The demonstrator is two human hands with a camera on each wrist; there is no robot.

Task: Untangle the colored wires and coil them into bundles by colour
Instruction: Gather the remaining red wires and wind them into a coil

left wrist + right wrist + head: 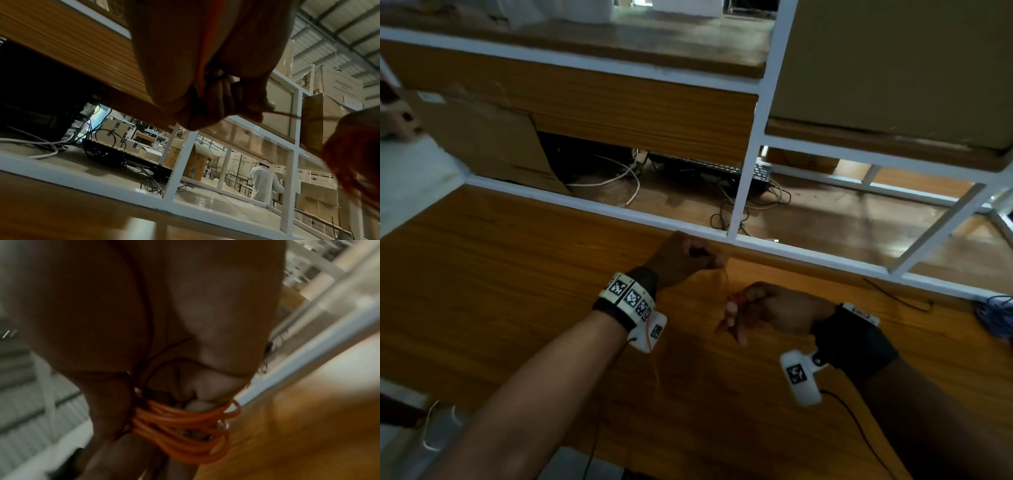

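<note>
**Head view: orange wire strung between both hands, coil on the right**

Head view shows us the relation that governs the next wrap. The orange coil (736, 298) sits on the fingers of the right hand (767, 310), above the tabletop (517, 274). From the coil, the free run of orange wire (725, 277) rises to the far left and ends in the left hand (683, 257). The wire's long axis therefore runs near-right to far-left, and the two hands are near each other.

Right hand: we see its fingers curled through the coil in the right wrist view, where several orange loops (185, 426) wrap around them. Two fingers point down toward the tabletop in the head view.

Left hand: its fingers are curled and its thumb and fingertip pinch the thin strand (287, 113), which leaves to the right.

We judge that the left hand feeds the wire and the right hand serves as the former for the bundle. More orange wire trails down past the left wrist (654, 349).

A blue wire bundle (996, 315) lies at the far right edge of the tabletop, well apart from both hands.
</note>
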